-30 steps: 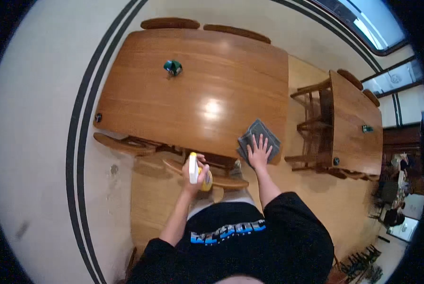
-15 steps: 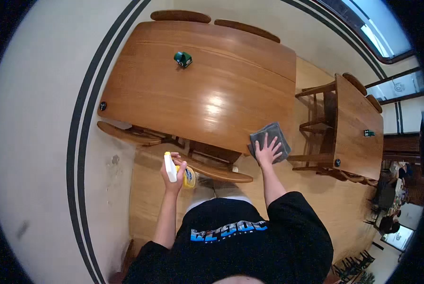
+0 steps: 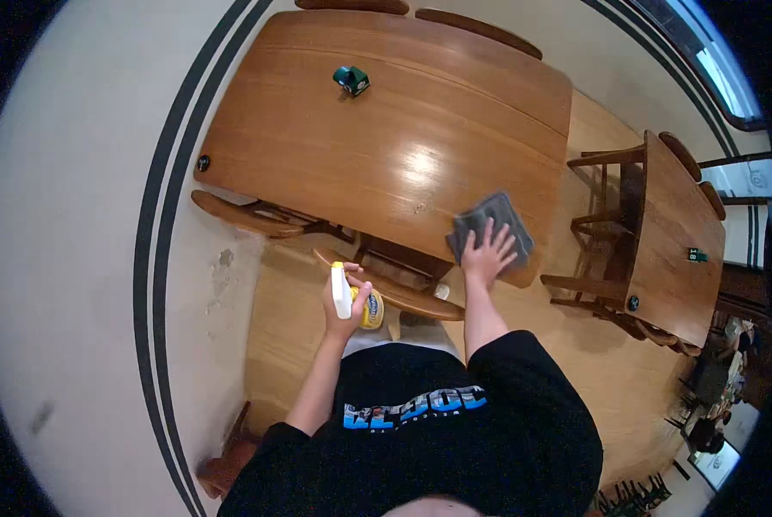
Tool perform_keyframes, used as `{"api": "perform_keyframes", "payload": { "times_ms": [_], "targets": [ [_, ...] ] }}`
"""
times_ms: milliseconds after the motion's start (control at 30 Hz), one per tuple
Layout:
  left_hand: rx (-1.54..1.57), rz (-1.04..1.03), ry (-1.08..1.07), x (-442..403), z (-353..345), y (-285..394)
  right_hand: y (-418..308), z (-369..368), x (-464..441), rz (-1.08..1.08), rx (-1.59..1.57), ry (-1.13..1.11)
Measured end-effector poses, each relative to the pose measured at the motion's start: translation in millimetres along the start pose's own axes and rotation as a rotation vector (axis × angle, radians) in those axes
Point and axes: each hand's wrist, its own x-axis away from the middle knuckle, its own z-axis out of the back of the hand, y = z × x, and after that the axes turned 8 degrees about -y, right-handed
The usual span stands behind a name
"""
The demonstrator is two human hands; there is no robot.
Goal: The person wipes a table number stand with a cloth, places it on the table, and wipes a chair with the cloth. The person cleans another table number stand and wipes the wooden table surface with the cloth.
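Note:
My left hand (image 3: 344,303) is wrapped round a spray bottle (image 3: 371,310) with a white and yellow trigger head and a yellow labelled body, held upright near the chair back in front of me. Flat on a folded grey cloth (image 3: 517,239) lies my right hand (image 3: 489,257), its fingers spread. The cloth rests on the brown wooden table (image 3: 317,142) near its front right corner. Toward the far left of the tabletop stands a small dark green holder (image 3: 351,80). A round black disc (image 3: 203,163) sits at the table's left corner.
Wooden chairs, one with its curved back (image 3: 403,295) just before me, line the table's near and far sides. A striped wall (image 3: 84,258) borders the left. Across a gap at right stands a second table (image 3: 675,258) with chairs and a green number sign (image 3: 697,254).
My right hand and the cloth have slid slightly left across the tabletop, away from its right edge. The view has shifted a little. My left hand still grips the spray bottle.

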Motion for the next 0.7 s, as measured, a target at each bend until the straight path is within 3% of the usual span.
{"api": "perform_keyframes", "payload": {
  "times_ms": [67,267,400,500,700],
  "targets": [
    [-0.013,-0.028,-0.046,-6.5,5.7,1.1,15.2,-4.2,3.9,-0.202,-0.005,0.039],
    [0.048,-0.031,-0.23,-25.9,27.0,-6.4,-32.6,1.2,27.0,-0.115,0.074,-0.038],
    [0.107,-0.057,-0.356,-71.5,62.7,-10.9,-132.5,20.6,61.4,0.289,0.013,-0.353],
    [0.041,-0.137,-0.494,-96.3,92.0,-17.3,-192.1,8.3,67.0,0.616,-0.051,-0.436],
    [-0.001,-0.184,-0.486,-136.8,136.2,-24.4,-211.3,7.6,46.7,0.654,-0.111,-0.557]
  ]
}}
